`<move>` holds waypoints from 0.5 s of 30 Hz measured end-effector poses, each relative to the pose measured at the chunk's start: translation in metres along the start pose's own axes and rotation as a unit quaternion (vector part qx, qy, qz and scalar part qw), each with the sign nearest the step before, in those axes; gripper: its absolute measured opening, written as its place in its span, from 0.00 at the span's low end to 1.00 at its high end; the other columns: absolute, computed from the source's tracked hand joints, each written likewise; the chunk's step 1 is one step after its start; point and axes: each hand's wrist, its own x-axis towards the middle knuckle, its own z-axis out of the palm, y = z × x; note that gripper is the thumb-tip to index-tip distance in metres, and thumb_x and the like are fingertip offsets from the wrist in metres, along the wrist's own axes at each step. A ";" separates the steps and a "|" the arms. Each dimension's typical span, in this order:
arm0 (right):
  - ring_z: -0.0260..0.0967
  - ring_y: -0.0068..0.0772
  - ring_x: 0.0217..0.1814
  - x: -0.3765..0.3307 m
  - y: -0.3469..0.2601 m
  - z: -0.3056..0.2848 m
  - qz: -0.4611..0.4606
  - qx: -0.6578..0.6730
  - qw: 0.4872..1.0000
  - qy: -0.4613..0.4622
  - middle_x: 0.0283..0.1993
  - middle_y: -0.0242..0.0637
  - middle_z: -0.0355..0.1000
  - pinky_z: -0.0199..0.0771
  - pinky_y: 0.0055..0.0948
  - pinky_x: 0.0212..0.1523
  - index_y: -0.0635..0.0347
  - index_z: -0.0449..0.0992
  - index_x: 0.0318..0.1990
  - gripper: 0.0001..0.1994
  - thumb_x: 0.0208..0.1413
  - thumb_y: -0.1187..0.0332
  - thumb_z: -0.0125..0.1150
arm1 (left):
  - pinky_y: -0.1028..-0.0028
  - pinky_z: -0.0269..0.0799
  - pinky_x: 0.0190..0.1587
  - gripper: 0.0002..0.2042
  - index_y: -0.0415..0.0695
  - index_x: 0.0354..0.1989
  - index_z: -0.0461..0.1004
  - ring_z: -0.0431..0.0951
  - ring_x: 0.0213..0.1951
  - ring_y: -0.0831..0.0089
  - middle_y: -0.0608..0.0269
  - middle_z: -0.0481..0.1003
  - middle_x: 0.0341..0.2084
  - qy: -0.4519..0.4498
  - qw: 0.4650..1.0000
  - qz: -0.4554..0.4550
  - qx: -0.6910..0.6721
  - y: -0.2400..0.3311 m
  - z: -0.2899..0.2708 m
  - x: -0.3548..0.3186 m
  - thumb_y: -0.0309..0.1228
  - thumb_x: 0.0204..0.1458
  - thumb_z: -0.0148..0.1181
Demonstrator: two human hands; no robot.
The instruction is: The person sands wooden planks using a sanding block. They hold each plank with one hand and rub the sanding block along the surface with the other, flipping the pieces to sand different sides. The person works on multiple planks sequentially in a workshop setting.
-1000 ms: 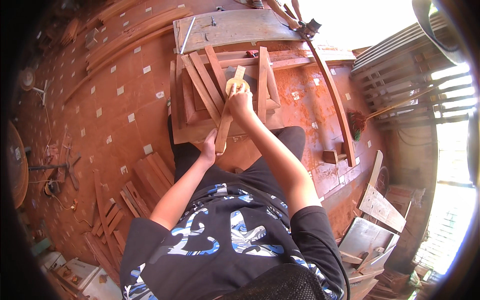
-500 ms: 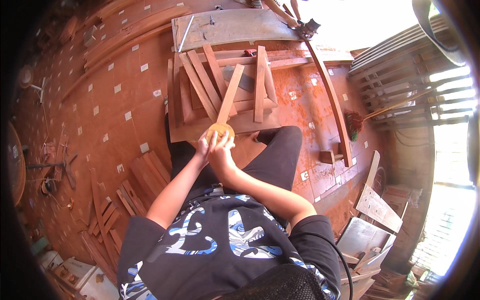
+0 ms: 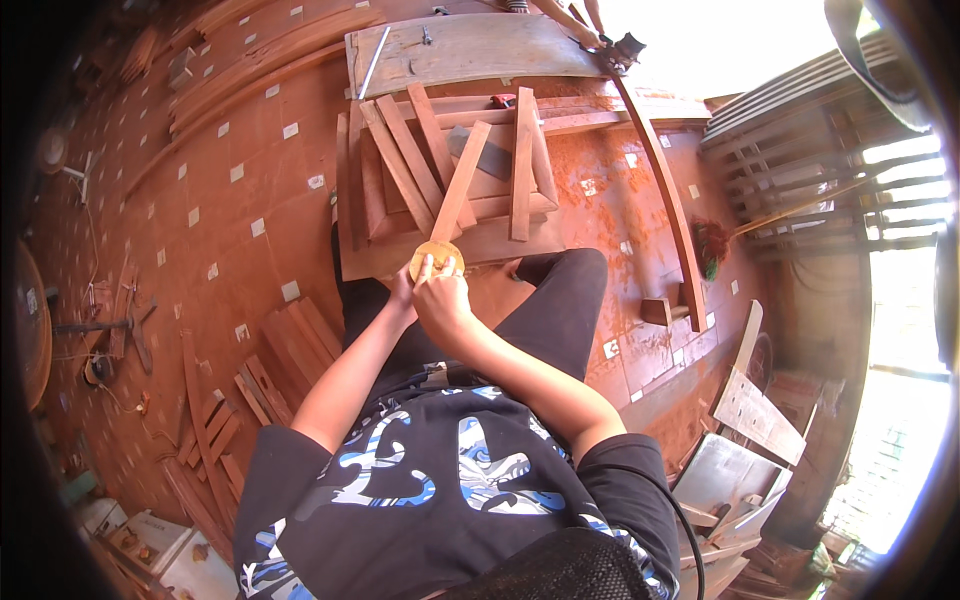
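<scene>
A flat, round yellow disc (image 3: 436, 256), perhaps a sanding disc, lies over the near end of a wooden slat (image 3: 465, 180). My right hand (image 3: 443, 293) is closed on the disc, its fingertips pressing the upper face. Beside and partly behind it, my left hand (image 3: 402, 287) grips the slat's near end from the left; the disc and my right hand hide most of its fingers. The slat slants away from me, resting over a framed wooden panel (image 3: 376, 215). More slats (image 3: 521, 165) lie across that panel, next to a dark grey plate (image 3: 480, 155).
Ahead, a long grey board (image 3: 470, 50) spans the work area; another person's hand (image 3: 590, 40) holds a dark power tool (image 3: 622, 52) beside a long beam (image 3: 665, 200). Planks (image 3: 300, 335) lie at left. A broom (image 3: 712, 245) and slatted wooden frames (image 3: 810, 130) are at right.
My hands and the disc have shifted slightly left and toward the slat's far end. My right hand's fingers, more spread before, are now more bunched on the disc.
</scene>
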 end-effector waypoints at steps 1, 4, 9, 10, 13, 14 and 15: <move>0.65 0.70 0.70 0.006 -0.003 0.005 0.017 0.021 1.000 0.006 0.77 0.52 0.58 0.80 0.54 0.41 0.64 0.74 0.65 0.26 0.59 0.67 0.62 | 0.57 0.76 0.57 0.23 0.40 0.60 0.71 0.80 0.53 0.55 0.48 0.78 0.52 0.003 1.000 -0.004 -0.007 0.001 0.001 0.001 0.42 0.70 0.37; 0.66 0.70 0.69 0.022 -0.013 0.005 0.029 0.034 0.999 0.010 0.77 0.48 0.59 0.81 0.54 0.42 0.59 0.78 0.62 0.23 0.58 0.68 0.63 | 0.50 0.76 0.57 0.26 0.37 0.64 0.67 0.79 0.53 0.46 0.41 0.76 0.54 0.019 0.999 -0.013 -0.030 0.002 -0.006 0.003 0.44 0.69 0.37; 0.71 0.64 0.64 0.010 -0.004 0.003 0.072 0.148 0.985 0.042 0.69 0.68 0.64 0.81 0.42 0.51 0.68 0.69 0.68 0.32 0.54 0.69 0.64 | 0.58 0.75 0.58 0.21 0.40 0.59 0.72 0.79 0.53 0.56 0.49 0.78 0.52 -0.041 0.998 0.019 -0.039 0.001 -0.009 0.009 0.41 0.68 0.44; 0.72 0.62 0.63 0.008 -0.004 0.005 0.087 0.162 0.981 0.062 0.67 0.71 0.65 0.80 0.39 0.52 0.69 0.67 0.69 0.34 0.53 0.69 0.64 | 0.58 0.75 0.58 0.21 0.40 0.59 0.72 0.79 0.53 0.56 0.49 0.78 0.52 -0.037 0.999 0.024 -0.029 0.003 -0.001 0.005 0.41 0.68 0.44; 0.75 0.57 0.59 -0.002 -0.006 0.009 0.101 0.126 0.980 0.120 0.62 0.74 0.68 0.80 0.34 0.54 0.71 0.64 0.70 0.36 0.53 0.70 0.63 | 0.58 0.74 0.59 0.21 0.40 0.59 0.72 0.79 0.54 0.57 0.50 0.78 0.53 -0.024 0.999 0.030 -0.004 0.006 0.012 -0.003 0.41 0.69 0.43; 0.76 0.56 0.57 -0.001 -0.008 0.010 0.107 0.121 0.979 0.123 0.62 0.73 0.69 0.80 0.35 0.53 0.71 0.64 0.70 0.35 0.53 0.70 0.62 | 0.58 0.73 0.59 0.21 0.40 0.60 0.72 0.78 0.54 0.57 0.50 0.78 0.54 -0.029 0.999 0.032 0.000 0.007 0.014 -0.004 0.42 0.69 0.43; 0.76 0.55 0.56 0.000 -0.009 0.010 0.113 0.118 0.978 0.127 0.62 0.73 0.69 0.81 0.35 0.52 0.70 0.65 0.70 0.34 0.54 0.70 0.62 | 0.58 0.73 0.60 0.22 0.41 0.60 0.72 0.78 0.55 0.58 0.51 0.78 0.54 -0.051 0.998 0.035 0.001 0.008 0.011 -0.004 0.42 0.69 0.42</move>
